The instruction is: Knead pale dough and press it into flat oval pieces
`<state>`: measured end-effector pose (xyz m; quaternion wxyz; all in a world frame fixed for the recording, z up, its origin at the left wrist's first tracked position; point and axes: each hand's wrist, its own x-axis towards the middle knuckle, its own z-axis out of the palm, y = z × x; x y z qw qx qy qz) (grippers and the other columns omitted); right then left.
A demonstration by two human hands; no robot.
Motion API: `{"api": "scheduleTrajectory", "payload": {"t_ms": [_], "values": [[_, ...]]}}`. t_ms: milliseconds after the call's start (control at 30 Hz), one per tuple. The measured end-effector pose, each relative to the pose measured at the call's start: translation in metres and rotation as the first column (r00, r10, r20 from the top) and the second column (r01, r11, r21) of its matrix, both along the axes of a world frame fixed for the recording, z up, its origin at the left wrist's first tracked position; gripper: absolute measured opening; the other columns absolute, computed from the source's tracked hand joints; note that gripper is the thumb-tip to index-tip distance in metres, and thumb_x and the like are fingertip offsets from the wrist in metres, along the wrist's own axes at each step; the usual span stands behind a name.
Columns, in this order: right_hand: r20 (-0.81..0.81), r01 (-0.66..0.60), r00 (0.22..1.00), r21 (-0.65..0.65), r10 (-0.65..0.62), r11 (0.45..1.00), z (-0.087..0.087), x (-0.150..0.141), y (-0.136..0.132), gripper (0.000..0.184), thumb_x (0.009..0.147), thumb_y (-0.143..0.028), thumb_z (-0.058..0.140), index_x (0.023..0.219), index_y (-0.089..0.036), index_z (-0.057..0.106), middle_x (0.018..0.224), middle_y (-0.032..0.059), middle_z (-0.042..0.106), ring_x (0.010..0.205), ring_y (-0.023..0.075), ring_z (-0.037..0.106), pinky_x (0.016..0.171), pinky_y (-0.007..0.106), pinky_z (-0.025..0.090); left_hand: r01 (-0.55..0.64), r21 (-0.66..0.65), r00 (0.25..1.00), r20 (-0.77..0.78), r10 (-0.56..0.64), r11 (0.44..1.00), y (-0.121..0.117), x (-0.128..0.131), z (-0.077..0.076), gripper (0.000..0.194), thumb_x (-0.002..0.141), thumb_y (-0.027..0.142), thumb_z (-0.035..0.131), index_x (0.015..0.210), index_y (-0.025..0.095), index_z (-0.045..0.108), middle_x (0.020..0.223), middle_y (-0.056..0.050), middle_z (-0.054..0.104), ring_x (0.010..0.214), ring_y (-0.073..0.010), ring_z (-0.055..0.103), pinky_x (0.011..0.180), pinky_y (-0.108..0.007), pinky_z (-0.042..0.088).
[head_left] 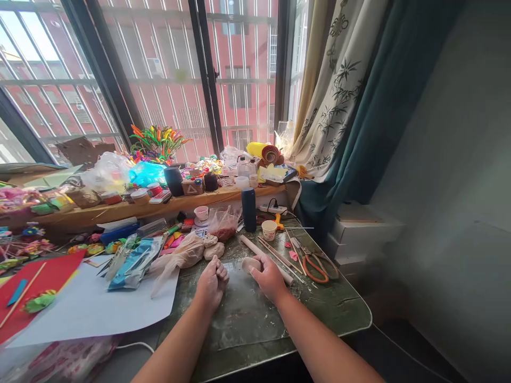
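My right hand [270, 277] grips a flattened, pale grey-brown piece of clay [250, 264] at its right edge, just above the table. Across from it, my left hand [212, 281] is closed with its thumb on top and whitish smears on the fingers. Whatever it may hold is hidden. Beyond the left hand lie lumps of clay [214, 250] and a clear plastic bag of clay [186, 252]. A pale rolling pin [250, 244] lies behind my right hand, partly covered by it.
Orange-handled scissors [316, 270] and thin wooden sticks [279, 254] lie to the right. A paper cup [269, 230] and a dark cylindrical speaker [249, 210] stand at the back. White paper [120, 314] covers the left side. A crowded ledge [223, 197] runs below the window.
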<state>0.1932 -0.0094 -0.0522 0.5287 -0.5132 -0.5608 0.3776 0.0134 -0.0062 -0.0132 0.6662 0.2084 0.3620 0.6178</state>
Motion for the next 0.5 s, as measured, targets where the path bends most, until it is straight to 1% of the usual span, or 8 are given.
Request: {"api": "scheduleTrajectory", "payload": {"t_ms": [67,133,200,233,300,400,467,500], "values": [[0.009,-0.014,1.0,-0.003,0.014,1.0,-0.001,0.0,0.0,0.029,0.075,-0.034,0.066,0.098,-0.017,0.07,0.088,0.0044,0.072,0.08,0.0223,0.064,0.074,0.032,0.051,0.031,-0.003,0.999,0.021,-0.031,1.0,-0.001,-0.001,-0.004,0.04,0.087,0.032,0.076,0.065,0.019,0.045,0.051,0.009,0.039,0.04,-0.0039,0.039,0.039,-0.014,0.037],[0.005,-0.026,1.0,-0.01,0.026,1.0,-0.002,0.0,0.0,0.03,0.076,-0.035,0.066,0.099,-0.017,0.07,0.087,0.0047,0.071,0.08,0.0225,0.064,0.074,0.033,0.051,0.043,-0.016,0.999,0.02,-0.043,0.999,-0.001,-0.004,-0.008,0.028,0.087,0.025,0.075,0.071,0.017,0.053,0.058,0.005,0.051,0.047,-0.0054,0.05,0.046,-0.015,0.045],[-0.006,-0.031,0.999,-0.017,0.031,0.999,-0.003,0.001,0.001,0.033,0.077,-0.037,0.065,0.103,-0.017,0.069,0.088,0.0052,0.071,0.08,0.0227,0.064,0.075,0.033,0.051,0.04,-0.031,0.999,0.006,-0.04,0.999,-0.001,-0.006,-0.011,0.014,0.086,0.016,0.075,0.083,0.014,0.061,0.07,0.0,0.063,0.058,-0.0078,0.06,0.055,-0.017,0.053],[-0.012,-0.033,0.999,-0.021,0.033,0.999,-0.003,0.002,0.001,0.034,0.078,-0.038,0.065,0.104,-0.016,0.069,0.089,0.0054,0.071,0.08,0.0228,0.064,0.075,0.033,0.052,0.037,-0.038,0.999,-0.002,-0.037,0.999,-0.001,-0.007,-0.012,0.011,0.085,0.013,0.075,0.089,0.013,0.064,0.075,-0.003,0.067,0.062,-0.0089,0.064,0.059,-0.017,0.055],[-0.021,-0.036,0.999,-0.026,0.036,0.999,-0.003,0.003,0.001,0.035,0.078,-0.04,0.066,0.104,-0.016,0.07,0.09,0.0058,0.072,0.081,0.0234,0.065,0.076,0.034,0.052,0.033,-0.05,0.999,-0.013,-0.033,0.998,-0.001,-0.008,-0.012,0.017,0.083,0.009,0.076,0.096,0.012,0.066,0.081,-0.005,0.07,0.066,-0.0096,0.067,0.062,-0.017,0.057],[-0.038,-0.033,0.999,-0.027,0.032,0.999,-0.002,0.005,0.001,0.036,0.077,-0.042,0.068,0.103,-0.017,0.071,0.092,0.0067,0.073,0.084,0.0243,0.066,0.077,0.034,0.054,0.04,-0.045,0.999,-0.02,-0.041,0.998,-0.002,-0.007,-0.011,0.02,0.078,0.011,0.081,0.091,0.012,0.067,0.073,-0.002,0.068,0.058,-0.0068,0.063,0.056,-0.014,0.053],[-0.055,-0.021,0.998,-0.029,0.02,0.999,-0.003,0.006,0.002,0.037,0.078,-0.044,0.068,0.104,-0.017,0.07,0.094,0.0078,0.074,0.085,0.0248,0.067,0.076,0.034,0.054,0.059,-0.027,0.998,-0.018,-0.059,0.998,-0.004,-0.006,-0.011,0.023,0.076,0.018,0.086,0.079,0.013,0.064,0.059,0.003,0.059,0.048,-0.0042,0.053,0.047,-0.011,0.046],[-0.066,-0.014,0.998,-0.03,0.012,0.999,-0.003,0.006,0.002,0.038,0.078,-0.044,0.068,0.105,-0.017,0.07,0.095,0.0082,0.074,0.085,0.025,0.067,0.076,0.034,0.055,0.073,-0.012,0.997,-0.016,-0.073,0.997,-0.004,-0.006,-0.011,0.028,0.075,0.022,0.087,0.072,0.014,0.06,0.054,0.006,0.053,0.044,-0.003,0.047,0.043,-0.011,0.041]]}}
